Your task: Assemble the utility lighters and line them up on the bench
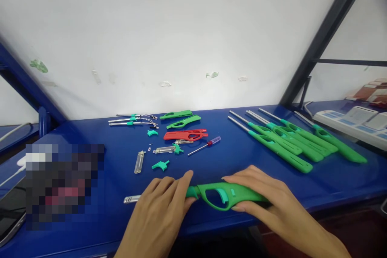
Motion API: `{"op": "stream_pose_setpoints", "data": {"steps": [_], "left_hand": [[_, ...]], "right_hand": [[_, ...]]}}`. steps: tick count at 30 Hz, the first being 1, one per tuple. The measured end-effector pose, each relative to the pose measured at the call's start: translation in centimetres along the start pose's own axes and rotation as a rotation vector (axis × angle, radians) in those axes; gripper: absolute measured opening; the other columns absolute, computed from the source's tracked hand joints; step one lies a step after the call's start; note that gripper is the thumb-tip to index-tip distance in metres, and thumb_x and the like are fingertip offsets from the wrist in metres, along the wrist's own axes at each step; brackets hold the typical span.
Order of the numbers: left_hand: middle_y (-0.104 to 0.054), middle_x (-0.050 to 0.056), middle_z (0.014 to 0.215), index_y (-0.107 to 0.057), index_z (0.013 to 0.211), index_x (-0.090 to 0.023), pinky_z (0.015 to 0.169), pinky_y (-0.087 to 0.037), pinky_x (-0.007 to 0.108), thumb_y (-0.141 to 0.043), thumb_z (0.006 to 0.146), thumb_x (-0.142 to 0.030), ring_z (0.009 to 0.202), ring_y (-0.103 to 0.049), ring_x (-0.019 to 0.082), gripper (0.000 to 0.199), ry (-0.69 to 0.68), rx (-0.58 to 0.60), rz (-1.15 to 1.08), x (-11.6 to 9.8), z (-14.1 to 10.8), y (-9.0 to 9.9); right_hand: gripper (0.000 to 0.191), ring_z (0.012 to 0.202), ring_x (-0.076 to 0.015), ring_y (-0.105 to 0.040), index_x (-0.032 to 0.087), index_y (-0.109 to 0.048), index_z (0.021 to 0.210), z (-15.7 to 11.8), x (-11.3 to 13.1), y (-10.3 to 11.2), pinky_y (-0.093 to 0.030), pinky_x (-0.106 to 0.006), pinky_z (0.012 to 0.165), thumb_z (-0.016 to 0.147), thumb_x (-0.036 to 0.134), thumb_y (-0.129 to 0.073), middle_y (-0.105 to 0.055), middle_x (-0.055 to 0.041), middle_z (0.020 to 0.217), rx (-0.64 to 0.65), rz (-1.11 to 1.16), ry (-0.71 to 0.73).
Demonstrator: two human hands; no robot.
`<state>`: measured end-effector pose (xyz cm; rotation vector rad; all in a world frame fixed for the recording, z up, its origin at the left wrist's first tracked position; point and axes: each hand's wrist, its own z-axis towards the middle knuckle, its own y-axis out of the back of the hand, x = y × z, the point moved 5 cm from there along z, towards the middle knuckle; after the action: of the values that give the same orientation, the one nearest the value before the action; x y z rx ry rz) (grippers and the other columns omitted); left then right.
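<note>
Both my hands are on one green long-nosed gas lighter (pixel 216 206) above the table's front edge. My left hand (pixel 165 205) wraps round its metal tube near the teal collar, and the tube's silver tip pokes out to the left. Around the green handle my right hand (pixel 266 197) is closed, thumb below and fingers above. A teal trigger (pixel 223 195) shows inside the handle's loop. Just beyond my hands lie a loose teal trigger (pixel 161 165), a clear fuel tank (pixel 139 162) and another tank (pixel 165 150) with a teal piece at its end.
A screwdriver (pixel 208 144), red handle shells (pixel 185 134), green shells (pixel 184 121) and metal tubes with wires (pixel 133 121) lie farther back. Several whole green lighters (pixel 278 145) rest at the right, near a white power strip (pixel 356 121). A phone (pixel 12 213) is at the left edge.
</note>
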<state>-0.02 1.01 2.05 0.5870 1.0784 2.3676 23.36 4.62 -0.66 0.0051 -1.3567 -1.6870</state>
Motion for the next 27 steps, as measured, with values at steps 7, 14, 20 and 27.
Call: {"op": "stream_pose_setpoints", "data": {"steps": [7,14,20,27], "left_hand": [[-0.077,0.004,0.088,-0.064,0.121,-0.012,0.07,-0.059,0.038,-0.034,0.118,-0.017,0.075,-0.075,0.022,0.031,-0.064,-0.046,-0.027,-0.5,-0.9,0.1],[-0.075,0.003,0.08,-0.066,0.117,-0.009,0.058,-0.057,0.033,-0.039,0.114,-0.009,0.067,-0.075,0.019,0.027,-0.051,-0.147,-0.041,-1.0,-0.2,1.2],[-0.082,0.005,0.089,-0.069,0.116,-0.007,0.072,-0.061,0.033,-0.031,0.111,-0.001,0.075,-0.08,0.019,0.039,-0.122,-0.135,0.071,-1.2,-0.2,2.1],[-0.081,0.005,0.096,-0.071,0.125,-0.009,0.07,-0.054,0.034,-0.045,0.106,0.0,0.072,-0.074,0.018,0.033,-0.074,-0.175,-0.022,0.4,-1.0,1.5]], "right_hand": [[0.044,0.103,-0.019,-0.07,0.041,-0.062,0.149,-0.5,0.7,0.3,-0.059,-0.029,0.091,0.106,0.035,-0.069,-0.075,-0.0006,0.118,-0.092,-0.051,0.156],[0.05,0.101,-0.0186,-0.068,0.034,-0.054,0.158,-1.2,1.8,0.5,-0.059,-0.029,0.089,0.109,0.025,-0.061,-0.072,-0.005,0.119,-0.074,-0.064,0.203],[0.046,0.098,-0.0154,-0.073,0.041,-0.061,0.152,-0.6,1.8,-0.4,-0.06,-0.023,0.089,0.107,0.029,-0.066,-0.073,0.0,0.114,-0.062,-0.012,0.122],[0.041,0.096,-0.0176,-0.078,0.044,-0.074,0.133,-0.3,0.9,-0.1,-0.061,-0.023,0.087,0.094,0.036,-0.083,-0.082,0.0045,0.112,-0.176,0.14,-0.067]]}}
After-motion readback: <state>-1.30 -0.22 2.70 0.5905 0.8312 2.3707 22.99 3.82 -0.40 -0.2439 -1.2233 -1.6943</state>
